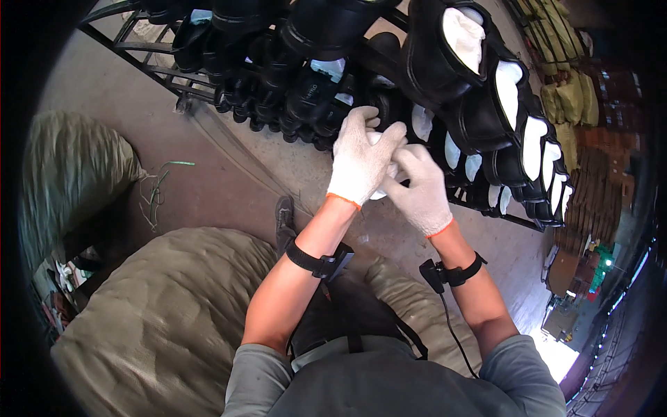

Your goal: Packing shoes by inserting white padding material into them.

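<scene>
Shirt: grey, with the chest filling the bottom of my feed, closest thing to me by far
Left hand: white glove with an orange cuff edge, fingers curled in and thumb poking out toward the other one; looks part closed around a white wad
Right hand: also gloved, fingers bent, thumb a bit apart from them, tips right up against the left glove; from over here I can't tell if it's gripping the wad or just touching it
Wad: crumpled white stuff between the two gloves, up in front of the body near the boots, mostly covered so I can't call paper or cloth
Wrists: black strap on the left and right, small box on each, with a cable running down from the right one
Boots: black ones in rows just past the hands, lots with white stuffing showing in the openings
Rack: dark metal bars under the boots, top left
Sacks: big tan one lower left, another behind the right forearm, a greenish one far left
Floor: brownish, some loose string by the greenish sack
</scene>
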A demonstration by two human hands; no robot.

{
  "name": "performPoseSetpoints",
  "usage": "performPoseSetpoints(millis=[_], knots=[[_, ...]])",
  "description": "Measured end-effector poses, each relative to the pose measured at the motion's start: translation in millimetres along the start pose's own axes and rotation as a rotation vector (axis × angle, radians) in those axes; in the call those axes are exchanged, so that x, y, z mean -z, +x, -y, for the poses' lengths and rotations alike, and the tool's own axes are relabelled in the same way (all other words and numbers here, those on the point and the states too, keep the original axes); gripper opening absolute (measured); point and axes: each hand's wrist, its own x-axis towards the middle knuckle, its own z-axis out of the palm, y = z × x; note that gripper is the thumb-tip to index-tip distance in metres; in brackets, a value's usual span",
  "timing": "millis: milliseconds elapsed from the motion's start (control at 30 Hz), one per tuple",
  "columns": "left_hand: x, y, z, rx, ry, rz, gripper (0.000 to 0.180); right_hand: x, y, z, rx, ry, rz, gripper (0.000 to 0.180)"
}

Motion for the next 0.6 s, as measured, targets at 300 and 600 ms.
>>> performPoseSetpoints(millis=[300, 600], knots=[[-18, 27, 59, 0.718, -0.732, 0.017, 0.083, -15, 77, -48, -0.011, -0.201, -0.501, 0.021], [-53, 56, 108, 0.807, -1.503, 0.199, 0.078, -2, 117, -65, -0.023, -0.609, -0.154, 0.040]])
